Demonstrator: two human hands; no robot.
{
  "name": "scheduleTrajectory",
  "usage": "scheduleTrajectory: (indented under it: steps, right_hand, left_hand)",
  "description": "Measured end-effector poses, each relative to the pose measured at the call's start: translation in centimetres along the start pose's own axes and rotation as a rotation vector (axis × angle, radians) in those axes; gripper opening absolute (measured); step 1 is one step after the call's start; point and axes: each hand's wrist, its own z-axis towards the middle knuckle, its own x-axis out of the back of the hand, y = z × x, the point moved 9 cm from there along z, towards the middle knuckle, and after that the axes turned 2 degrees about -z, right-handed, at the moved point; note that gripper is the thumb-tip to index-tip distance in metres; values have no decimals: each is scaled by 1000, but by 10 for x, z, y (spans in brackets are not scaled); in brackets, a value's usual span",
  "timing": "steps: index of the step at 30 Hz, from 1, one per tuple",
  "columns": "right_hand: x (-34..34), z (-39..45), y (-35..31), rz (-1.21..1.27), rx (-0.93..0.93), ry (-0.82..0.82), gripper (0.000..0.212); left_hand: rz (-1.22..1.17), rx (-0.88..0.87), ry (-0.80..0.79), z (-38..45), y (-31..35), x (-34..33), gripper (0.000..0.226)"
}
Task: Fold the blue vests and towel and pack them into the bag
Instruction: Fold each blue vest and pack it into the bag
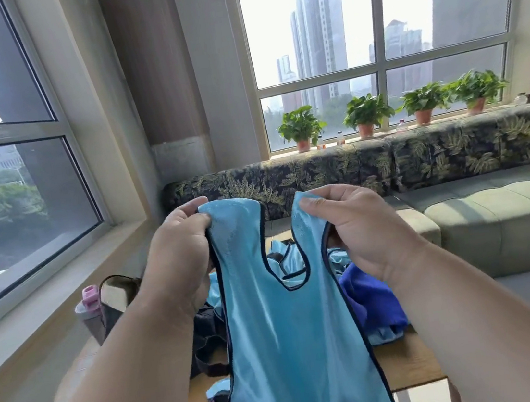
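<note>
Early stage, by the look of it: nothing folded, nothing packed. Worktop (pixel 406 368), wooden, sits low in view behind the arms and carries a loose heap. Held vest (pixel 294 350), light blue with dark piping, hangs full length at 6 o'clock from the hands, front and centre, unfolded, its lower hem running out of frame. Left hand (pixel 176 257) grips the strap at 10 o'clock of the neckline, fingers (pixel 189 208) curled over the strap top with cloth bunched in the palm. Right hand (pixel 360 235) grips the other strap at 2 o'clock in like manner, thumb on the near face. Behind the vest, at 12 to 1 o'clock, a crumpled pile of more light blue vests (pixel 285 256), none folded. Just right of it, at 3 o'clock of the held vest, a deep blue towel (pixel 376 301), rumpled, not folded. Dark bag (pixel 208 341) lies at 9 o'clock, partly hidden by the left forearm; whether it is open I cannot tell, and nothing visibly sits in it. Judgement: first vest only now being squared up for folding; all folding and all packing remain.
</note>
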Motion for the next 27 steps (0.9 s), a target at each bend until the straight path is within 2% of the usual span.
scheduleTrajectory:
  steps: [7,11,19,21,25,27]
  right_hand:
    - [-36,-10,17,169,-112,30,7]
    - [-37,-16,30,301,-164,32,1]
    - [-44,-33,37,553,-212,-48,22]
    - [-47,-35,33,569,-197,-81,24]
    - [-55,-40,30,534,-186,-152,26]
    - [-49,-38,36,449,-178,-109,26]
  left_hand:
    - [170,-148,-81,-45,-10,-37,22]
    - [114,-114,-179,-61,-25,-46,27]
    - [20,-124,-262,-69,-48,-44,24]
    - [-10,-139,-275,-70,-50,-43,33]
    - [15,-211,-212,-69,-48,-36,19]
    - [-20,-188,-214,-68,-50,-33,20]
